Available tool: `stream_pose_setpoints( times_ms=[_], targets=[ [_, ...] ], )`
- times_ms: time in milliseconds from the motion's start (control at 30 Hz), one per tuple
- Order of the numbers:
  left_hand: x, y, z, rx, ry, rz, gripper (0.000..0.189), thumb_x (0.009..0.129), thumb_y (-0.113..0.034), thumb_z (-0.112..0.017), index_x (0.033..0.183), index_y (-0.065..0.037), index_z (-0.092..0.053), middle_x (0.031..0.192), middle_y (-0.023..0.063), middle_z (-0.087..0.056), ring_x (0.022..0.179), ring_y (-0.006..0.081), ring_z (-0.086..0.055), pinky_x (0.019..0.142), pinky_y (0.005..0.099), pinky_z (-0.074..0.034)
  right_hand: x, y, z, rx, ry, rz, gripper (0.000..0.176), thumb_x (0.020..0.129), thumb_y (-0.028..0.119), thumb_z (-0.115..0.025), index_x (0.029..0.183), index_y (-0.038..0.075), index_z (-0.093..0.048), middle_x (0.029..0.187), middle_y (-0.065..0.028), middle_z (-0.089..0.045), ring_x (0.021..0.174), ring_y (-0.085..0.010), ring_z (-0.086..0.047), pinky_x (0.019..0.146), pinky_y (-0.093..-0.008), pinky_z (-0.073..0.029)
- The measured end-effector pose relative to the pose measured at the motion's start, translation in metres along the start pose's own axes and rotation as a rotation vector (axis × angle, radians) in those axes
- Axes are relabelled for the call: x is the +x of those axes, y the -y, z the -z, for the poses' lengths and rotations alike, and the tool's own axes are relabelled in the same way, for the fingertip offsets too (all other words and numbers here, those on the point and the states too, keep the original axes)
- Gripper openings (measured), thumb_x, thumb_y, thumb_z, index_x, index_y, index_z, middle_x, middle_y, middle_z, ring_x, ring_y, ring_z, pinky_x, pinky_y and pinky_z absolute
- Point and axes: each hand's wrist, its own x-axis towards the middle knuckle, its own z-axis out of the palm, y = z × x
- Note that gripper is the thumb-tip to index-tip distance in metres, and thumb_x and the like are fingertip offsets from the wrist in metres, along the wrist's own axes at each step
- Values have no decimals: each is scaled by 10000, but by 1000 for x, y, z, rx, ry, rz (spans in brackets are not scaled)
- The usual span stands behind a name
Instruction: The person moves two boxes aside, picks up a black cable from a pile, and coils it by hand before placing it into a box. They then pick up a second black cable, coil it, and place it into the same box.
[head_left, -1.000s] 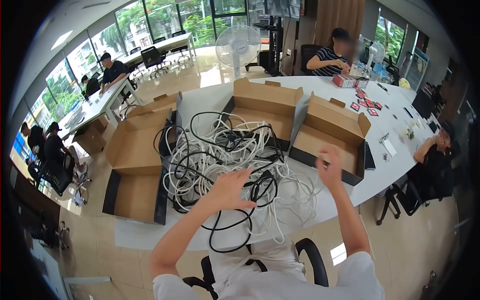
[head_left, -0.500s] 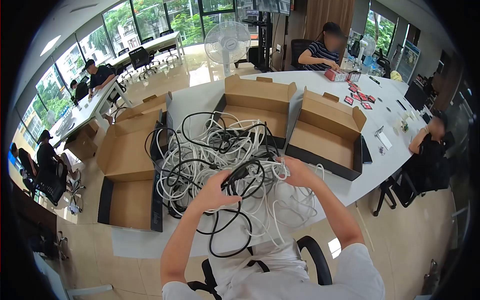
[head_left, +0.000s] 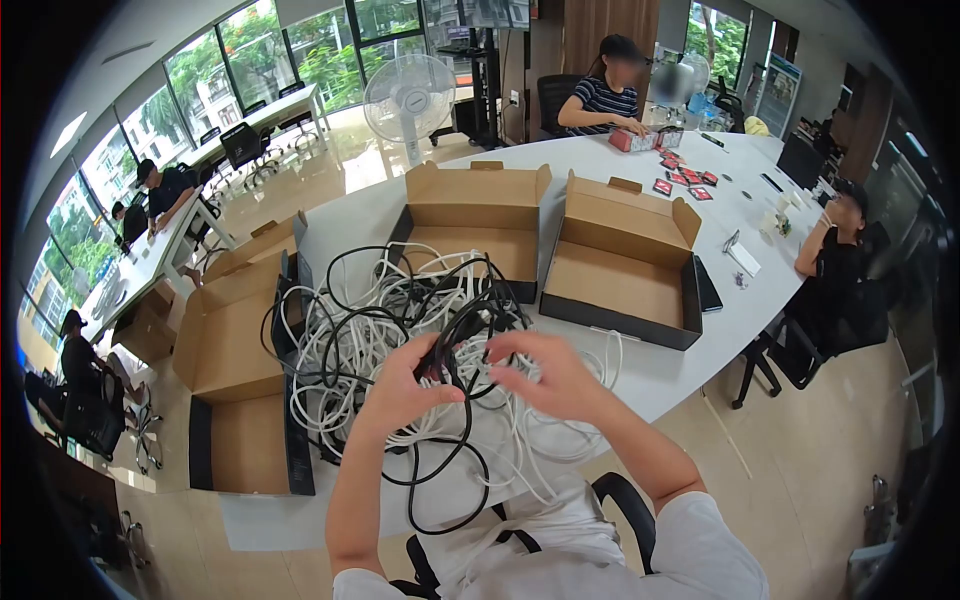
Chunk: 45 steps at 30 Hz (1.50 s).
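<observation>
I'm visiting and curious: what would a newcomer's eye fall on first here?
First, the tangle of white and black cables on the near part of the table, with the person's left hand and right hand at its black loops. Next, the open cardboard boxes to its left and beyond it, then the white fan past the table's far edge.

The scene is lit brightly by daylight admitted through the tall windows [head_left: 255, 45] at upper left, aided by a ceiling light panel [head_left: 68, 134]. Glare is thrown onto the glossy tiled floor [head_left: 340, 175]. Straight lines are bowed by fisheye distortion, and the corners are blackened.
</observation>
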Motion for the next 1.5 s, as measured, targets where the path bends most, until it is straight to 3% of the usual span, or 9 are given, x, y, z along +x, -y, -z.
stream_pose_setpoints(
  times_ms=[167,200,333,467,567,700,900,1200,1500],
  targets=[
    [19,-4,-15,17,40,-267,532,823,-394,-714,1141,11,-581,841,34,-499,772,141,-452,703,256,-388,7,1,-18,227,81,-80,380,861,228,-670,1134,-15,-567,1012,-132,-669,923,-222,-639,805,-330,-488],
    [20,-3,-17,-77,45,-296,407,922,-327,-607,1155,7,-589,881,33,-508,809,126,-468,732,252,-388,7,-1,-16,201,66,-82,417,861,230,-672,1171,-16,-544,1030,-133,-665,933,-216,-637,810,-326,-488],
    [24,-7,-23,-291,41,47,320,917,-101,-584,1220,1,-570,1005,22,-520,880,88,-503,760,226,-411,-2,-10,-16,283,-116,-231,612,826,182,-697,1332,11,-399,1133,-145,-620,939,-202,-627,806,-319,-492],
    [36,9,-33,-257,49,-11,557,804,142,-508,1345,28,-439,1191,71,-574,1070,137,-565,912,275,-448,-3,-10,-4,308,-227,-204,778,784,57,-666,1432,48,-237,1291,-190,-496,958,-220,-607,796,-345,-513],
    [39,9,-40,-309,101,10,551,809,138,-491,1346,25,-442,1195,81,-577,1061,137,-574,847,263,-471,-2,-10,-3,193,-204,-160,787,776,20,-629,1447,46,-218,1302,-205,-482,986,-226,-599,795,-355,-521],
    [40,7,-42,-327,115,45,504,828,94,-518,1322,-2,-485,1027,29,-618,728,57,-543,647,216,-457,-3,-22,-3,152,-204,-187,813,754,-34,-626,1455,57,-225,1273,-176,-516,768,-168,-624,689,-288,-529],
    [36,3,-36,-38,120,36,477,821,22,-617,1284,8,-502,852,5,-613,638,30,-502,556,205,-427,2,-14,-3,-118,-208,-194,713,733,-20,-641,1387,32,-363,1122,-184,-602,592,-143,-599,575,-272,-505],
    [29,-20,-27,225,66,22,536,751,-25,-711,1260,-25,-541,775,4,-592,599,35,-479,543,197,-409,2,-28,-2,-143,-373,-104,322,791,51,-649,1093,-24,-569,891,-167,-649,646,-220,-624,585,-303,-493],
    [23,-12,-20,185,13,-31,346,764,-56,-727,1074,27,-599,738,13,-581,599,55,-438,536,222,-385,-13,-27,10,342,-188,-365,221,946,117,-554,1113,-28,-560,869,-36,-632,720,-78,-627,651,-227,-514]
  ],
)
